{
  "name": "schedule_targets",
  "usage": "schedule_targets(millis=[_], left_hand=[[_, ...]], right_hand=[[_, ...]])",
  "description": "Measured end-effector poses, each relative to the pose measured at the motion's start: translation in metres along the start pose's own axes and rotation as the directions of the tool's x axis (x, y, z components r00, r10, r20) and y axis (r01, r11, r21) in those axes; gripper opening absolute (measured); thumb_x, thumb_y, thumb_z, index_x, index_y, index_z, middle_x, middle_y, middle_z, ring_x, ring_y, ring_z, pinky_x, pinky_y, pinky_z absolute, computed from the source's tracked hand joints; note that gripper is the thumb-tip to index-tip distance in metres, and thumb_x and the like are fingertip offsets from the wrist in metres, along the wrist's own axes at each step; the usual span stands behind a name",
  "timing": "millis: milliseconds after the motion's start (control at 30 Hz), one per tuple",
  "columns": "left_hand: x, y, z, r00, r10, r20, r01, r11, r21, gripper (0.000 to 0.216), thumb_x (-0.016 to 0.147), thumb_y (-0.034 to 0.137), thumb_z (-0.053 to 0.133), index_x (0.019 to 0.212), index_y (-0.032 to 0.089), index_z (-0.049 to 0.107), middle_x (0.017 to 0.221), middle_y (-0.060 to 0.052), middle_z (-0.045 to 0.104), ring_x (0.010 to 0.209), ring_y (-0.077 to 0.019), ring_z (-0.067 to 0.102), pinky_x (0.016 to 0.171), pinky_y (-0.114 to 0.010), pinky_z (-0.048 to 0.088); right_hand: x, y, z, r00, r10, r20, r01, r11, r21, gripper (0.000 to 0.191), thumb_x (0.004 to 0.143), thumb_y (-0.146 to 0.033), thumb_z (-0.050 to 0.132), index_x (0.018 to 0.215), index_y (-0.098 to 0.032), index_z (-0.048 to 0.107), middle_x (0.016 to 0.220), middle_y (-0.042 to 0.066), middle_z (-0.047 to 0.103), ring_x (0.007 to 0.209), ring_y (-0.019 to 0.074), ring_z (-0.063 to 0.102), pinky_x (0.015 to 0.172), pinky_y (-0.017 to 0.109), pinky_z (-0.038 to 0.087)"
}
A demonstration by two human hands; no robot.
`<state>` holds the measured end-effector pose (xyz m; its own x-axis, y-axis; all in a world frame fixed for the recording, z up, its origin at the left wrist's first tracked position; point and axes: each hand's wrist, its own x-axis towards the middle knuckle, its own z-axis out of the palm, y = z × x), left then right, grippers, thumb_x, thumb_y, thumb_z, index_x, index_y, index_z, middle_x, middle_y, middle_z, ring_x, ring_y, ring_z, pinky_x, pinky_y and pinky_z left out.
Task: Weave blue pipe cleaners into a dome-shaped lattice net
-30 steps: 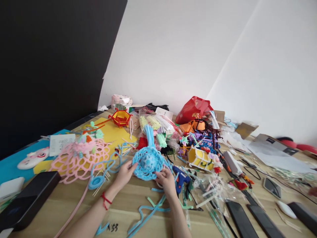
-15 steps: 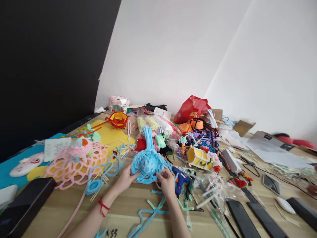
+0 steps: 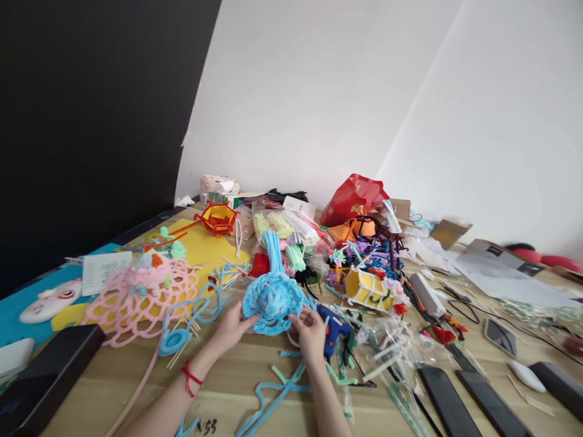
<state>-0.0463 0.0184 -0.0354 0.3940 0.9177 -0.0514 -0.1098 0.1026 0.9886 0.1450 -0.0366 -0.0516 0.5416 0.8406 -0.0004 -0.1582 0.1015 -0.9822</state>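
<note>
Between my hands is a round, woven light-blue pipe-cleaner piece (image 3: 272, 303) with a raised, bunched centre. My left hand (image 3: 234, 328) pinches its left rim, thumb on top. On the opposite side, my right hand (image 3: 310, 331) grips the lower right rim between thumb and fingers. Directly behind the piece lies a bundle of straight light-blue pipe cleaners (image 3: 272, 252). Loose blue pipe cleaners (image 3: 268, 400) are on the table below my hands, and a blue glue gun (image 3: 334, 331) lies just right of my right hand.
A pink looped net piece (image 3: 141, 303) and a coiled blue strand (image 3: 174, 342) lie left. Behind are a red-and-yellow lantern shape (image 3: 217, 218) and a red bag (image 3: 355, 200). To the right are a yellow-and-white lattice piece (image 3: 368, 289), clear plastic wrapping (image 3: 401, 340) and dark phones (image 3: 449, 400).
Almost nothing differs. The blue woven piece tilts slightly in my hands, and my right hand has shifted a little to the right.
</note>
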Motion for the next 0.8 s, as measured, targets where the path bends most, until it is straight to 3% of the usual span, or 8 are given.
schedule_targets(millis=[267, 600, 700, 800], left_hand=[[-0.0001, 0.0006, 0.0032, 1.000, -0.025, -0.008, 0.025, 1.000, -0.018, 0.059, 0.058, 0.043, 0.077, 0.107, 0.017, 0.055, 0.091, -0.007, 0.073, 0.083, -0.0290, 0.069, 0.068, -0.042, 0.057], [-0.0017, 0.0017, 0.0041, 1.000, -0.015, 0.013, 0.016, 0.999, -0.043, 0.052, 0.061, 0.039, 0.076, 0.103, 0.017, 0.055, 0.087, -0.005, 0.073, 0.081, -0.0261, 0.069, 0.068, -0.038, 0.058], [-0.0007, -0.0006, 0.0031, 1.000, 0.002, 0.017, -0.002, 0.999, -0.041, 0.052, 0.061, 0.039, 0.076, 0.103, 0.016, 0.054, 0.086, -0.005, 0.073, 0.080, -0.0258, 0.069, 0.068, -0.038, 0.058], [0.0002, -0.0023, 0.0014, 1.000, 0.006, -0.002, -0.006, 1.000, 0.001, 0.052, 0.062, 0.039, 0.075, 0.103, 0.015, 0.055, 0.082, -0.005, 0.073, 0.077, -0.0257, 0.069, 0.067, -0.039, 0.058]], right_hand=[[-0.0006, -0.0008, -0.0033, 0.986, -0.025, -0.163, 0.011, 0.996, -0.083, 0.039, 0.049, -0.036, 0.080, 0.077, -0.018, 0.059, 0.056, -0.001, 0.065, 0.049, 0.0160, 0.059, 0.050, 0.025, 0.046], [0.0007, 0.0009, -0.0043, 0.982, 0.028, -0.185, -0.023, 0.999, 0.027, 0.036, 0.050, -0.033, 0.076, 0.076, -0.016, 0.058, 0.046, -0.006, 0.057, 0.043, 0.0150, 0.056, 0.048, 0.026, 0.047], [-0.0007, -0.0002, -0.0039, 0.978, 0.020, -0.206, -0.014, 0.999, 0.030, 0.039, 0.051, -0.031, 0.076, 0.082, -0.015, 0.058, 0.046, -0.007, 0.057, 0.043, 0.0140, 0.055, 0.048, 0.025, 0.047], [-0.0026, -0.0048, -0.0024, 0.989, 0.000, -0.147, -0.001, 1.000, -0.008, 0.047, 0.055, -0.036, 0.075, 0.092, -0.013, 0.060, 0.052, -0.004, 0.061, 0.048, 0.0154, 0.057, 0.049, 0.025, 0.048]])
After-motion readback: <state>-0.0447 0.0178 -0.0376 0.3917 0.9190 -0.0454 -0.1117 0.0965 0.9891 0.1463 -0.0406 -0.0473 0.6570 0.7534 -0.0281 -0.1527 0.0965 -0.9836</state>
